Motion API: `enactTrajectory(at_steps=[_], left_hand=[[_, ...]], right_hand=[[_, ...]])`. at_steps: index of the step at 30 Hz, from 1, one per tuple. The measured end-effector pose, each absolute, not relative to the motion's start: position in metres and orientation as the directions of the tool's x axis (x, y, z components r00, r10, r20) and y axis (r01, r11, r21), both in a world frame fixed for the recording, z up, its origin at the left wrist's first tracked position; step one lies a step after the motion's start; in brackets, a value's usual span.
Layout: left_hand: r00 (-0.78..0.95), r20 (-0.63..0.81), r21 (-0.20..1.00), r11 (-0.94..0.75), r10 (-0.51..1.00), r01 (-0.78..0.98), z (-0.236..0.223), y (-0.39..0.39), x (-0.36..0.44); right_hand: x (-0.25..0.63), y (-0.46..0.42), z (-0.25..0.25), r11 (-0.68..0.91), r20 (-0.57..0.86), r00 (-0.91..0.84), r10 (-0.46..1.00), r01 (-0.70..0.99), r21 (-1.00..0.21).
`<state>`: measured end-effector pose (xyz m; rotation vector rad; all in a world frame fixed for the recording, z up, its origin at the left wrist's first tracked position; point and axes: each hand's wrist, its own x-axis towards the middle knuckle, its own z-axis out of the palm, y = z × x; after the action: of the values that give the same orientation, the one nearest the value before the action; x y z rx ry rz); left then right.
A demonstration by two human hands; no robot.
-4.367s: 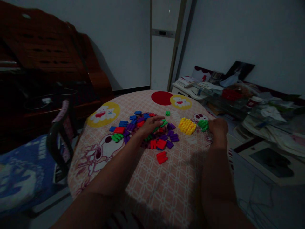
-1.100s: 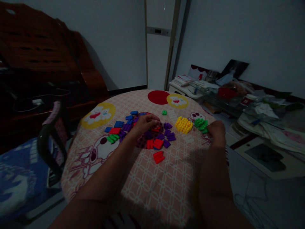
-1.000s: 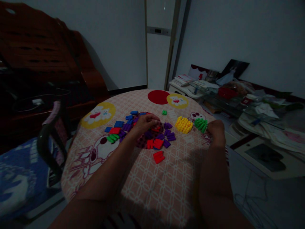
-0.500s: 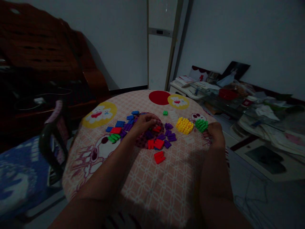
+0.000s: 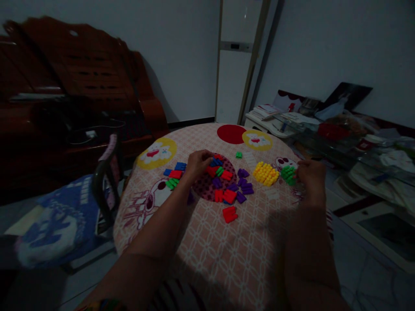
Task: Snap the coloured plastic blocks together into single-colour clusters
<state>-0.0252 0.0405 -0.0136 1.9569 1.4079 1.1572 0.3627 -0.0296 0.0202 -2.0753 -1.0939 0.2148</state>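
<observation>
My left hand [image 5: 198, 165] is over the left side of the loose plastic building blocks, palm down with fingers bent together. Blue blocks [image 5: 216, 162] lie just right of its fingertips; what the fingers hold, if anything, is hidden. Red blocks [image 5: 230, 197] and purple blocks [image 5: 241, 197] are scattered nearby. At the right, my right hand [image 5: 310, 175] is closed, its fingertips pinching at the edge of a cluster of green building blocks [image 5: 288, 175]. Beside that cluster stands a group of yellow blocks [image 5: 266, 173], lined up closely.
A patterned cloth covers the round table [image 5: 207, 242]. A single green block [image 5: 239, 155] lies toward the back. A chair [image 5: 103, 185] is at the left, before a wooden bench [image 5: 97, 73]. To the right is a cluttered glass-topped stand [image 5: 350, 142].
The view has turned left. My left hand has drawn back leftward, uncovering blue, red and green blocks. My right hand has risen slightly beside the green cluster.
</observation>
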Motion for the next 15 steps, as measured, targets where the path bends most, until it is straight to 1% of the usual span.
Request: enactTrajectory(at_steps=[1, 3, 5, 7, 8, 10, 12, 13, 15], left_hand=[[0.199, 0.368, 0.701, -0.412, 0.908, 0.582, -0.015, 0.039, -0.020], [0.321, 0.355, 0.588, -0.476, 0.878, 0.654, -0.019, 0.034, -0.008], [0.378, 0.336, 0.498, -0.503, 0.863, 0.707, -0.023, 0.029, 0.002], [0.391, 0.323, 0.455, -0.504, 0.862, 0.734, -0.025, 0.025, 0.008], [0.392, 0.316, 0.456, -0.501, 0.864, 0.736, -0.025, 0.024, 0.010], [0.374, 0.311, 0.511, -0.485, 0.874, 0.709, -0.022, 0.023, 0.011], [0.326, 0.326, 0.635, -0.461, 0.887, 0.620, -0.018, 0.024, 0.011], [0.297, 0.336, 0.713, -0.447, 0.894, 0.541, -0.015, 0.024, 0.011], [0.245, 0.340, 0.855, -0.407, 0.908, 0.322, -0.011, 0.025, 0.013]], right_hand=[[0.356, -0.028, 0.023, -0.325, 0.174, 0.619, 0.766, 0.605, -0.727], [0.346, -0.024, 0.026, -0.274, 0.176, 0.575, 0.799, 0.609, -0.744], [0.340, -0.022, 0.027, -0.234, 0.181, 0.531, 0.828, 0.620, -0.749], [0.334, -0.022, 0.029, -0.203, 0.188, 0.507, 0.841, 0.618, -0.760], [0.329, -0.023, 0.031, -0.185, 0.185, 0.498, 0.847, 0.603, -0.776], [0.315, -0.024, 0.037, -0.130, 0.174, 0.469, 0.866, 0.547, -0.827], [0.295, -0.026, 0.044, -0.052, 0.158, 0.396, 0.904, 0.472, -0.880], [0.283, -0.026, 0.046, -0.012, 0.151, 0.339, 0.929, 0.435, -0.901], [0.257, -0.027, 0.048, 0.036, 0.105, 0.169, 0.980, 0.371, -0.928]])
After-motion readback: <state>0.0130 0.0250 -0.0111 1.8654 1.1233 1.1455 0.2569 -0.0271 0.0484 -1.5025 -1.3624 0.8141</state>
